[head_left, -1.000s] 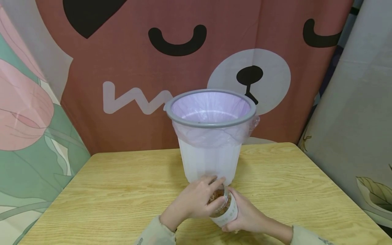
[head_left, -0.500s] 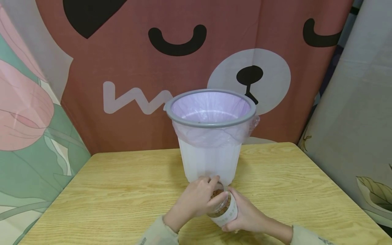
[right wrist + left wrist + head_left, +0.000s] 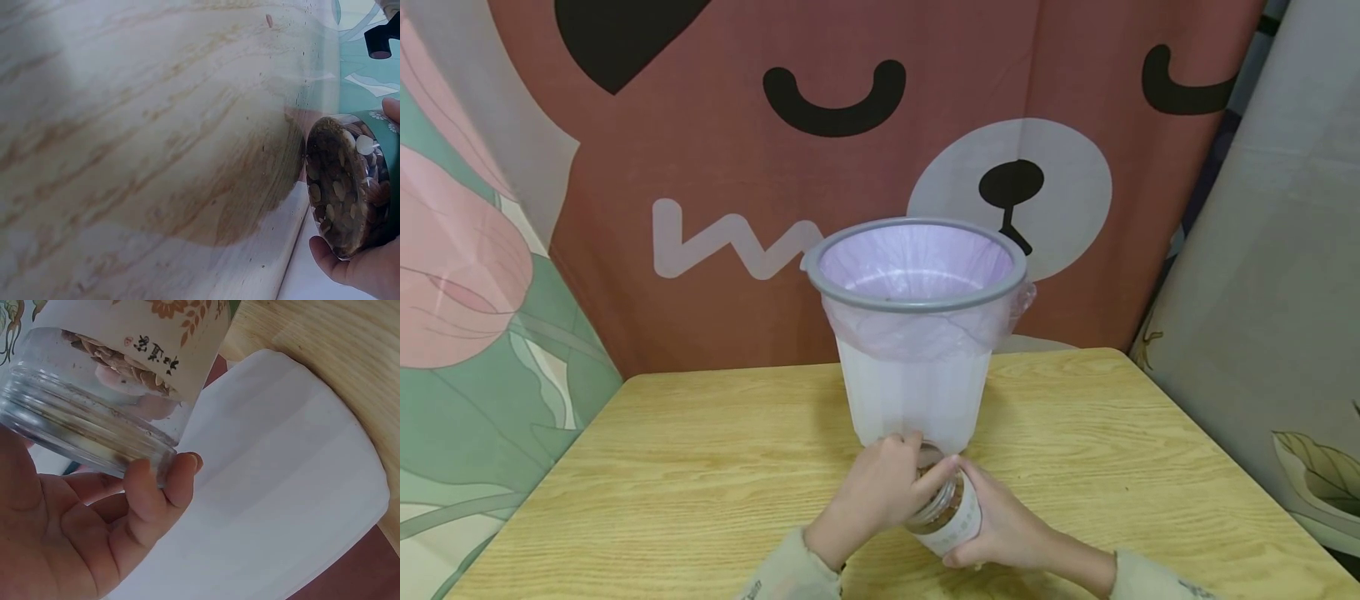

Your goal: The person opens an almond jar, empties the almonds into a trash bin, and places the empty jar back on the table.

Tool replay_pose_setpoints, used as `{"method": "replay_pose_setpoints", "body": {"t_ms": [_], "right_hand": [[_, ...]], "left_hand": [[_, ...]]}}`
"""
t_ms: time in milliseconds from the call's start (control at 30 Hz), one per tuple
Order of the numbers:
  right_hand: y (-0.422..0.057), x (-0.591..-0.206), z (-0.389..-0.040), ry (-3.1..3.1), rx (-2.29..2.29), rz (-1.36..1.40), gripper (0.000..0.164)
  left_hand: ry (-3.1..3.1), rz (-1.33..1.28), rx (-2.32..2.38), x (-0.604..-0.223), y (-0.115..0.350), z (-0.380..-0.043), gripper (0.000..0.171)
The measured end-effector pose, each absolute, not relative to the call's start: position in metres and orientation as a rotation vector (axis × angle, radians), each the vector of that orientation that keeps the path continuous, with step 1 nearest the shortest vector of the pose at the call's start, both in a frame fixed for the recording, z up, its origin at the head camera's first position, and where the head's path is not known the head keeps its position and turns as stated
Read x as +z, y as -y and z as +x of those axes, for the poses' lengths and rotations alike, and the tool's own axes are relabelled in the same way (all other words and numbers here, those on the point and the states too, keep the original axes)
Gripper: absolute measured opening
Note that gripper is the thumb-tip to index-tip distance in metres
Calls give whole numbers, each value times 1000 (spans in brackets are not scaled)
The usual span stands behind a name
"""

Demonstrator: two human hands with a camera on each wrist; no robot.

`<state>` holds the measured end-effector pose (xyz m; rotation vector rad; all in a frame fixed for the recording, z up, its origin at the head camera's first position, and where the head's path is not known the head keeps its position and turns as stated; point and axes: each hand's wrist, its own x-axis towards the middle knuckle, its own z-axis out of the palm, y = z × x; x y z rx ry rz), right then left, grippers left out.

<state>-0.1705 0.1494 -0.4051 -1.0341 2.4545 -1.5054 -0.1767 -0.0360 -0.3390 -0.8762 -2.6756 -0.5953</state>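
Observation:
Low over the near part of the table, a clear jar (image 3: pixel 958 529) tilts toward the left. It has a pale printed label and brown seeds or nut-like pieces inside; the right wrist view shows the jar's base (image 3: pixel 340 181) with the pieces packed against it. My right hand (image 3: pixel 1003 525) grips the jar round its body. At the ridged clear mouth end, my left hand (image 3: pixel 876 483) curls its fingers round the edge, its thumb on the near side. In the left wrist view, fingertips (image 3: pixel 181 478) touch that edge. I cannot tell whether a clear lid sits there.
Just beyond the hands stands a white wastebasket (image 3: pixel 917 392) with a grey rim and a thin purple liner folded over it. It rests on the wood-grain table (image 3: pixel 715 467). Behind hangs a printed cloth (image 3: pixel 715 317); curtains flank both sides.
My left hand has turned at the jar's mouth, its fingertips drawing back to the left and its thumb sliding up and to the right. The right hand and jar have barely moved.

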Motion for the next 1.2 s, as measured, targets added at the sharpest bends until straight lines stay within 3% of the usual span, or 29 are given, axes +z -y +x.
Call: {"method": "replay_pose_setpoints", "body": {"t_ms": [300,500,667,1200], "right_hand": [[-149,-406,-170,-2512,-1470,-1040,93],[-150,-406,-171,-2526,-1455,-1028,96],[-150,-406,-170,-2555,-1445,-989,99],[-150,-406,-170,-2543,-1443,-987,99]], "left_hand": [[2695,-905,-518,-340,39,-177,66],[2606,-1367,-590,-333,56,-183,65],[2541,-1598,-589,-329,62,-187,81],[2513,-1699,-566,-327,62,-195,86]]}}
